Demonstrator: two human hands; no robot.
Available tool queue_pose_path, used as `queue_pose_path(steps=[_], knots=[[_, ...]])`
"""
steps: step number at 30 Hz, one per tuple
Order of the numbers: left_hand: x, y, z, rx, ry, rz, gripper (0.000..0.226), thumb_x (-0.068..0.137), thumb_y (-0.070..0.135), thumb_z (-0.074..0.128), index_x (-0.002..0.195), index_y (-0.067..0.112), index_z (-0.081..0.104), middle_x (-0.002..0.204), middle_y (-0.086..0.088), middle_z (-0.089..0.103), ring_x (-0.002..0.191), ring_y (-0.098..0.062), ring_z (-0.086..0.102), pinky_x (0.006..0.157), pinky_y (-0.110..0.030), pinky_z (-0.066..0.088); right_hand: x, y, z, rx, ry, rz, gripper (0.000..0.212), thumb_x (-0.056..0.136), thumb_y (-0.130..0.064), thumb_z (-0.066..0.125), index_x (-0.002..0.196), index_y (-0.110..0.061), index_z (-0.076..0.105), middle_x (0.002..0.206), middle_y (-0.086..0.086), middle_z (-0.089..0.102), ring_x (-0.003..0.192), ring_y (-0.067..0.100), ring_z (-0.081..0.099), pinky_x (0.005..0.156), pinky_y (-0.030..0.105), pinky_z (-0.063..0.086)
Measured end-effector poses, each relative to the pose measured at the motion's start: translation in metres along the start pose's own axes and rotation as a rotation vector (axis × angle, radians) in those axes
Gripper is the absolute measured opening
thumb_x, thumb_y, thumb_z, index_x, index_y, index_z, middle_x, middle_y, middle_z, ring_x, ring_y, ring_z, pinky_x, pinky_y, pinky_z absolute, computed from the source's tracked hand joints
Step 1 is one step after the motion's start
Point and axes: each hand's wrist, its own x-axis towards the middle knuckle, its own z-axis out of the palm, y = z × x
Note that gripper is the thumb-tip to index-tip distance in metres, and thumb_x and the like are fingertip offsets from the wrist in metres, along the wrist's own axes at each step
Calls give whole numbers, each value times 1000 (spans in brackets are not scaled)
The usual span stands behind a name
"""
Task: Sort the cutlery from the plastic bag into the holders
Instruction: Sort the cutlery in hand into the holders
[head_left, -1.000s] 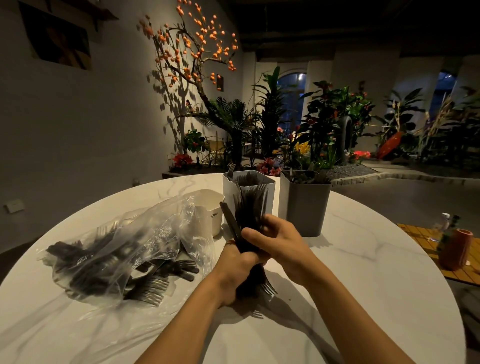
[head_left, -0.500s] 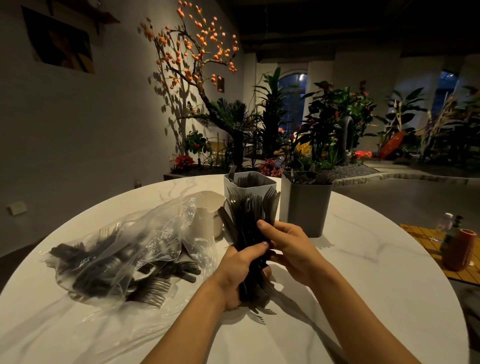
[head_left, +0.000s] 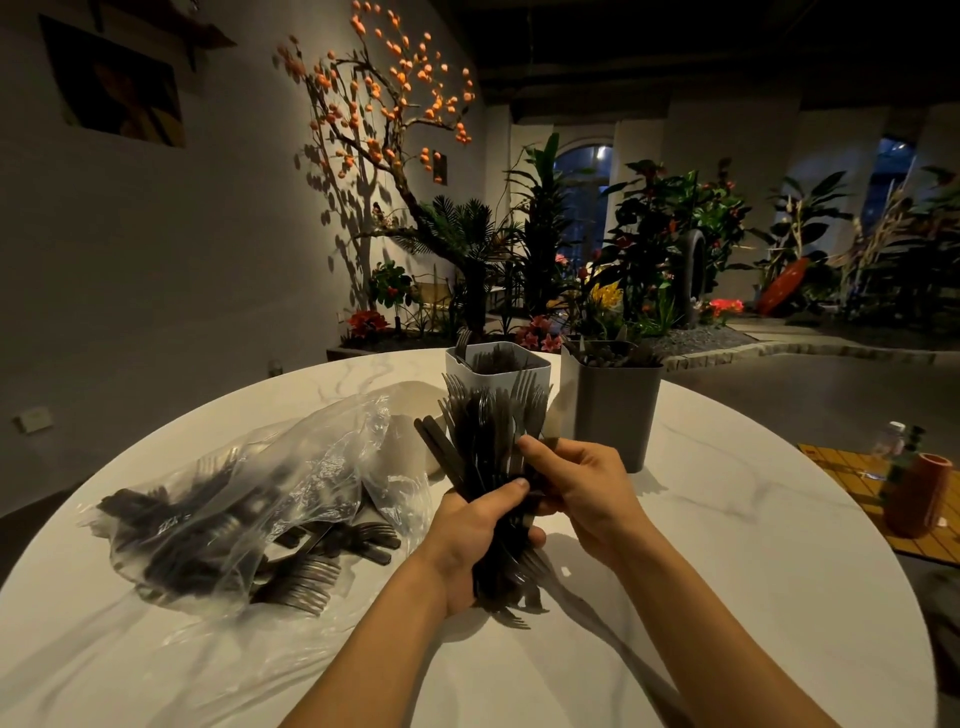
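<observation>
On the far left, lay one plastic bag (head_left: 234, 499) on the round white table (head_left: 727, 597), still holding many dark forks, too many and too dim to count; beside its open mouth, spilled a small pile of loose forks (head_left: 322, 566), tines fanned out; behind the bag, peeked one pale cup (head_left: 415, 410), half hidden. In the middle, gripped a thick bundle of cutlery (head_left: 488, 457), upright, by the left hand (head_left: 467, 540), fingers curled tight round the handles; just to its right, pinched at the bundle with curled fingers the right hand (head_left: 587, 488), seemingly picking one piece out. Best, by my guess, to keep the bundle squeezed low down and pull just one piece straight up, so as not to drag the others loose; then to drop it in the matching pot. Behind the hands, stood two holders close together: one white holder (head_left: 498, 364) and, right of it, one grey holder (head_left: 613, 410), both already part full.
</observation>
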Motion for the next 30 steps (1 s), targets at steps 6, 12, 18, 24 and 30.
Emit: queue_pose_path(steps=[6,12,18,24,30], knots=[[-1,-1,1,93,-6,20,19,97,18,67,114,11,74,100,-12,78,78,-23,75,79,-39,58,0,1,0,-85,146,-61,21,93,-19,70,83,0,75,65,6,68,57,11,64,52,20,49],[-4,-2,4,79,-45,-26,20,96,19,69,111,7,75,100,-14,78,70,-19,70,73,-35,57,3,-6,-1,53,133,16,21,105,-22,51,107,-8,67,90,11,70,91,27,70,72,32,58],[-3,-2,5,62,-44,-50,22,96,16,69,114,3,72,97,-15,77,64,-17,63,69,-32,56,2,-16,-6,182,241,92,23,108,-27,43,102,-8,55,91,9,58,85,22,64,75,36,50],[-2,-1,5,35,-30,-67,21,96,12,68,114,0,71,91,-15,75,60,-16,62,62,-27,56,-1,-29,-12,314,302,50,44,101,-48,49,75,-14,57,64,4,60,61,20,61,75,40,53],[-2,1,5,9,-43,-96,22,96,9,68,115,-3,69,90,-17,74,60,-17,62,60,-26,56,-1,-37,-22,396,403,-36,25,105,-30,50,96,-8,58,76,6,61,62,17,62,59,27,57]])
